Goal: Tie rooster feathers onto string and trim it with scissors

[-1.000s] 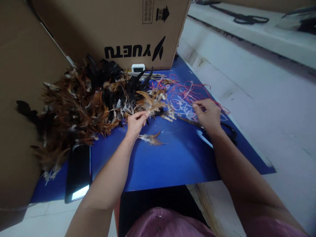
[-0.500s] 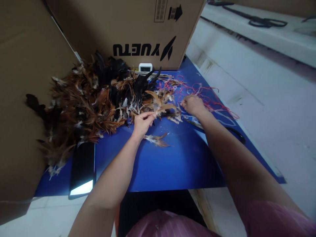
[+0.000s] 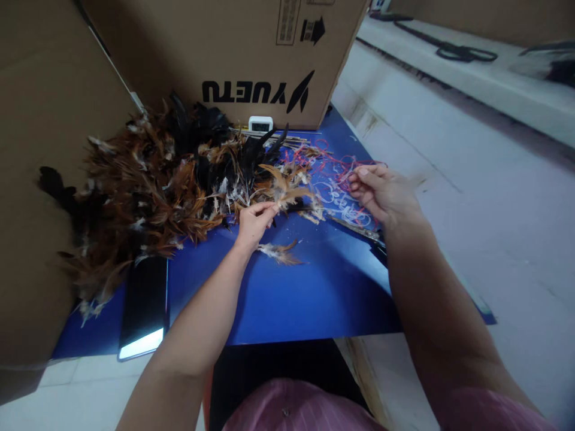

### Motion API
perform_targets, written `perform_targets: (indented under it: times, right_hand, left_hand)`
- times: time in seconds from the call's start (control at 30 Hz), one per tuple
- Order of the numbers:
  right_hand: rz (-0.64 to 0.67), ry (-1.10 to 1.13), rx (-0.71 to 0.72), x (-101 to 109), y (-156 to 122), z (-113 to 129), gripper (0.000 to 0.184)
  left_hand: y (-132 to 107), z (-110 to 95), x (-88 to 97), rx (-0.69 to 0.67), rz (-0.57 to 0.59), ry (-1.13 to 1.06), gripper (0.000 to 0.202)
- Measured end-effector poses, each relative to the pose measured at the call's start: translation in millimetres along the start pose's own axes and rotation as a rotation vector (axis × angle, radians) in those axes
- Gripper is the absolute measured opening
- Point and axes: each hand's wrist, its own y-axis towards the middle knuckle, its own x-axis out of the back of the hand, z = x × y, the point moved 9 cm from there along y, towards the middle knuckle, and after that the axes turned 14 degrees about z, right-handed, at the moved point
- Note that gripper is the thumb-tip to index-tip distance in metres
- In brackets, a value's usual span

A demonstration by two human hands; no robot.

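Note:
My left hand pinches a few tan feathers by their lower ends, thumb against forefinger. They fan upward and right in front of the large pile of brown and black feathers. Just below that hand, a loose brown-and-white feather lies on the blue table. To the right, my right hand has thumb and forefinger closed on what looks like a thin string, mostly hidden. Tangled red strings and white strings lie beside its fingertips. Partly under the right wrist is a dark, long-bladed tool.
A printed cardboard box stands behind the feathers, with a small white digital display and thin sticks before it. A phone lies at the table's front left. Scissors rest on a ledge at upper right.
My right hand has moved right, turned and lifted out of the string tangle, uncovering white strings. My left hand keeps its pinch on the tan feathers. The view has shifted slightly.

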Motion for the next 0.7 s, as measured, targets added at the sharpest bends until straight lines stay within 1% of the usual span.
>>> perform_targets:
  times: [0.07,0.17,0.23,0.33,0.4,0.5,0.7]
  right_hand:
    - [0.007,0.057,-0.007,-6,-13,-1,0.023]
    - [0.018,0.106,-0.049,-22,-29,-10,0.025]
    - [0.059,0.129,-0.080,-38,-36,-17,0.028]
    - [0.159,0.207,-0.113,-66,-41,-26,0.034]
    - [0.194,0.235,-0.109,-79,-43,-29,0.036]
    - [0.184,0.228,-0.084,-84,-43,-31,0.036]
    - [0.152,0.173,-0.070,-82,-44,-35,0.036]
  left_hand:
    - [0,0,0.2,-0.005,0.003,0.000,0.022]
    - [1,0,1.5,-0.007,-0.003,0.008,0.022]
    - [0,-1,1.8,-0.004,-0.009,0.004,0.022]
    - [-1,-1,0.2,0.012,-0.008,-0.029,0.024]
    - [-2,0,-2.4,0.034,0.006,-0.061,0.025]
    - [-3,2,-7.8,0.057,0.049,-0.106,0.028]
    - [-4,6,-17.9,0.108,0.137,-0.197,0.031]
